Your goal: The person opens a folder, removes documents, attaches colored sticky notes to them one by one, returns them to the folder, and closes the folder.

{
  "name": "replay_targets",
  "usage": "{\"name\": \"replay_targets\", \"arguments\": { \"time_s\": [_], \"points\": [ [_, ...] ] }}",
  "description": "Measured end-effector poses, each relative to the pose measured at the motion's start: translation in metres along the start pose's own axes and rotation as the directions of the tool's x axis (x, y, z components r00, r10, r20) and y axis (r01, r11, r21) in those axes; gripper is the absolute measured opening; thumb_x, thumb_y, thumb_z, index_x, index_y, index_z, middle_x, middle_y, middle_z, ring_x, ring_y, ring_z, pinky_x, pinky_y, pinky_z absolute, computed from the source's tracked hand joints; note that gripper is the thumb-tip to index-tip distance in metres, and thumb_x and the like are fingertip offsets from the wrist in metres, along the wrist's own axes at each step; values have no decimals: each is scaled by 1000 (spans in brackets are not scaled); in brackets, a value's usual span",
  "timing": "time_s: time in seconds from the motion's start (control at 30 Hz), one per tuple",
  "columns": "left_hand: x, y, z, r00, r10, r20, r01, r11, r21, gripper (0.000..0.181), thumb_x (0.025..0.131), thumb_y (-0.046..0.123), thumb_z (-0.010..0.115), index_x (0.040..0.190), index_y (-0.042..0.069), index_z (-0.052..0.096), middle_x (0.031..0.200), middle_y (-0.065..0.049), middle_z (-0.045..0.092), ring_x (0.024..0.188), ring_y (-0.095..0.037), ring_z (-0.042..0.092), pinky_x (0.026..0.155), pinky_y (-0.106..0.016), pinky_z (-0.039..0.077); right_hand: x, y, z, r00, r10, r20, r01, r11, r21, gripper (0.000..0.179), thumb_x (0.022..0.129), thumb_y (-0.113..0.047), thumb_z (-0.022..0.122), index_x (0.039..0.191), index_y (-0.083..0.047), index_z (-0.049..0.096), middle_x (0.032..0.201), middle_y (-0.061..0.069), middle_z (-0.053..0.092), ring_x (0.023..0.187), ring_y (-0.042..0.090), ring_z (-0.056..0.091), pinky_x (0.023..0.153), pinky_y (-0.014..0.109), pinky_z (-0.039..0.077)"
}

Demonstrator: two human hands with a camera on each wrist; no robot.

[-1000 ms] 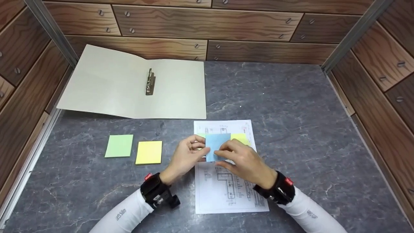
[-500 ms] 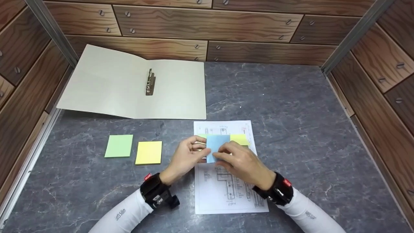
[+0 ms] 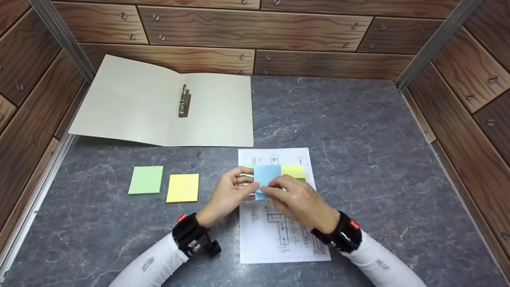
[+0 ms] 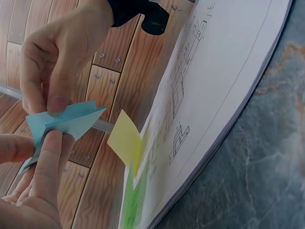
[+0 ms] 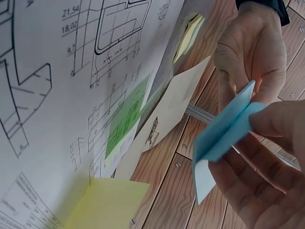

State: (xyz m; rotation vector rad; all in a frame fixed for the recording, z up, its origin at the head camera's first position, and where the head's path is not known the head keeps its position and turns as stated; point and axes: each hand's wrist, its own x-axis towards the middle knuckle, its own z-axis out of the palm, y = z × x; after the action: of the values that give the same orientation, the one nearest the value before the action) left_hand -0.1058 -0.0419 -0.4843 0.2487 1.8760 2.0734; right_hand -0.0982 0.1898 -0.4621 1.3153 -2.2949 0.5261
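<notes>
Blue sticky-note pad [image 3: 267, 174]: held in left hand [image 3: 229, 187], pinched by right hand [image 3: 299, 198], now curled further at near edge, likely mid-peel.

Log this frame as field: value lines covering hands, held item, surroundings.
left hand: grips blue square paper notes
right hand: pinches the same notes
notes' state: layers parted, seen in both wrist views
beneath hands: white paper printed with line drawings
on that paper: green paper note, yellow paper note
to its left, apart: pale green square paper pad, bright yellow square paper pad
back left: open off-white folder with metal clip
</notes>
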Motion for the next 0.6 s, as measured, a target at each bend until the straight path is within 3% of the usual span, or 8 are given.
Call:
{"name": "replay_targets", "arguments": {
  "time_s": [0.2, 0.4, 0.6],
  "points": [
    [1, -1, 1, 1000, -3, -7, 3, 1000, 3, 40, 101, 7, 67, 137, -8, 55, 120, -27, 74, 90, -12, 78, 86, -38, 68, 0, 0, 3, 995, -20, -94, 18, 1000, -15, 33, 75, 3, 84, 107, -4, 81, 94, 5, 74, 82, 15, 70, 71, 24, 62],
    [1, -2, 1, 1000, -29, -2, 29, 1000, -12, 44, 102, 15, 68, 138, -7, 56, 123, -26, 75, 88, -11, 78, 88, -48, 67, 2, 2, 0, 990, 1, -138, -2, 1000, -6, 29, 76, 6, 84, 103, -4, 80, 92, 6, 74, 82, 16, 71, 74, 24, 62],
    [0, -3, -1, 1000, -6, 27, 6, 1000, 3, 52, 101, 21, 72, 142, -6, 54, 124, -26, 74, 91, -11, 77, 90, -50, 67, 3, 5, -5, 985, 27, -172, -23, 999, 25, 33, 77, 9, 86, 108, -3, 80, 94, 7, 73, 85, 17, 71, 74, 23, 61]
  ]
}}
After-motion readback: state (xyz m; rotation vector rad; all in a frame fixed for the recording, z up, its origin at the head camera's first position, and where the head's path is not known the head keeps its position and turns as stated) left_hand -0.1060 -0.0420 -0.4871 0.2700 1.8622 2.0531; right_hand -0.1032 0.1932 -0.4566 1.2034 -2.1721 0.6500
